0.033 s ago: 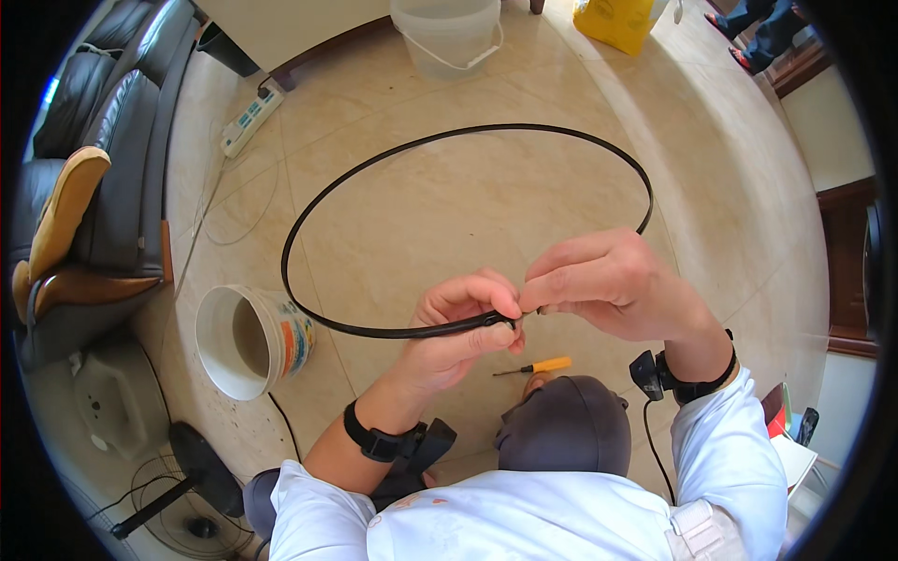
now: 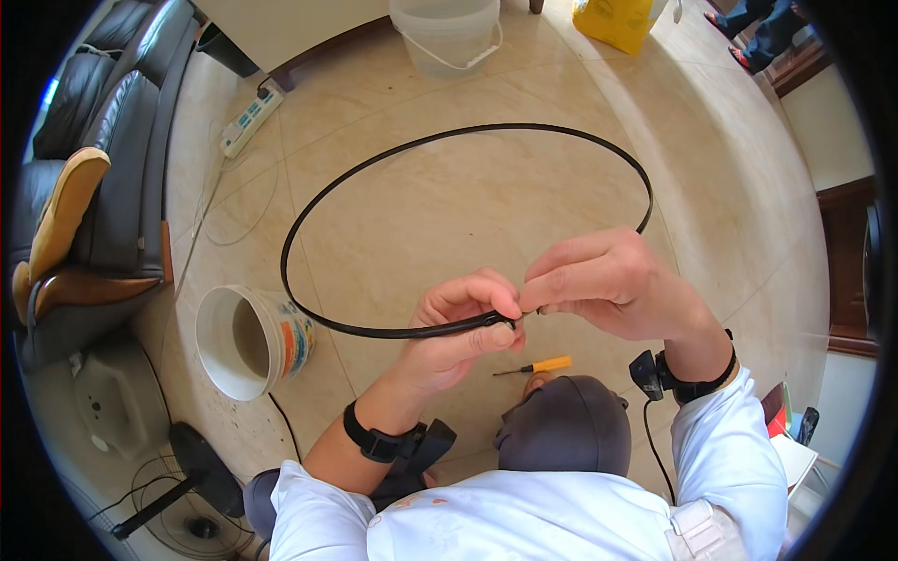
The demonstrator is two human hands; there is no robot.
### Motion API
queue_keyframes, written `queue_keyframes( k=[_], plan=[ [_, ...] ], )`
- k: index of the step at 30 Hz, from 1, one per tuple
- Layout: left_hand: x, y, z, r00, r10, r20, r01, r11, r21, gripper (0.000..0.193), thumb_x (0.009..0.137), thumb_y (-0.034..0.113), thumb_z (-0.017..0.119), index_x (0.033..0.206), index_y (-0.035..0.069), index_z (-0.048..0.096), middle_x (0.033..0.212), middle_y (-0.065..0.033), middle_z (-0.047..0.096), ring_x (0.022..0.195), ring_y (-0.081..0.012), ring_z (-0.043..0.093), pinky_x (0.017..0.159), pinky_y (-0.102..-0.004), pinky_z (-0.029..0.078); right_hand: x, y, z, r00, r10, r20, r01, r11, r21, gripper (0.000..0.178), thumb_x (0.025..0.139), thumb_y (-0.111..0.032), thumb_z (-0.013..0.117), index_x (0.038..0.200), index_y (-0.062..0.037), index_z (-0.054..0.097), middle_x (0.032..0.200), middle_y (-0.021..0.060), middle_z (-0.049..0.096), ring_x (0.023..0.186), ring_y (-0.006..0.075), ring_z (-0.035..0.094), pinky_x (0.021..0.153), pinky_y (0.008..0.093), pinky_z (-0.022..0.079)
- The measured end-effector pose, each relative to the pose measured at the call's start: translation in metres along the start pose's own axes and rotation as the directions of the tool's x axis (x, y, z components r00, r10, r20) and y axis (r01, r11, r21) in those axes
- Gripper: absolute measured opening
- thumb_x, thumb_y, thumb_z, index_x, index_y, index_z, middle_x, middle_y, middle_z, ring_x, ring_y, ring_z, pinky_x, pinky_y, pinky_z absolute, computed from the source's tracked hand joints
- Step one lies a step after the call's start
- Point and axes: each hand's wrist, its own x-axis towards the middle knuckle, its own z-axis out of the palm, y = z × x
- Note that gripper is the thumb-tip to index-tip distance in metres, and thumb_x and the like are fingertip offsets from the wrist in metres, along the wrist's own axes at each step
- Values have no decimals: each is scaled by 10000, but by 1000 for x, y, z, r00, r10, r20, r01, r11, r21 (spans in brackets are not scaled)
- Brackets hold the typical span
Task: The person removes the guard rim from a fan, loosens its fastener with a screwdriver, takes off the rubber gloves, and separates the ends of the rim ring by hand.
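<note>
A thin black hoop forms a wide loop in front of me. Its left side runs into my left hand, whose fingers and thumb are closed around a small dark fitting on the band. My right hand meets it fingertip to fingertip, pinching something small and thin at the fitting. That piece is mostly covered by the fingers. The hoop's right side passes out of sight behind my right hand, so I cannot tell whether that hand touches it. On the floor below the hands lies a screwdriver with a yellow handle.
A white bucket stands at left, near a fan. A power strip lies farther off beside a dark sofa. At the back are a clear bucket, a yellow bag and another person's legs.
</note>
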Motion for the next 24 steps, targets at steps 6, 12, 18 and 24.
queue_keyframes(
  k=[6,12,18,24],
  plan=[
    [4,1,2,998,36,-60,-32,997,77,183,867,24,768,1038,39,706,1070,-66,612,951,-164,635,862,-313,545,2,-3,1,995,89,-51,-80,984,161,224,773,95,746,952,-39,736,881,85,707,767,225,697,643,316,541],
    [2,-2,-1,999,-2,-50,3,1000,28,173,879,18,761,1045,32,713,1142,-87,635,980,-174,647,880,-313,550,-2,1,1,998,22,-55,-13,987,157,187,779,93,754,914,-34,725,892,76,691,763,203,685,640,303,540],
    [1,0,-1,998,-40,-40,41,999,20,175,883,23,760,1052,30,714,1086,-109,688,966,-186,680,851,-314,574,-1,6,-1,999,-24,-36,31,974,223,172,778,76,771,898,-36,721,903,65,669,793,200,674,630,305,530],
    [2,-1,-4,998,-37,-48,36,999,-39,191,882,34,764,1065,26,709,1052,-114,702,934,-198,701,823,-319,586,-2,7,1,999,29,-18,-24,971,238,163,781,50,787,896,-41,719,922,73,675,783,207,669,625,302,520]
  ],
)
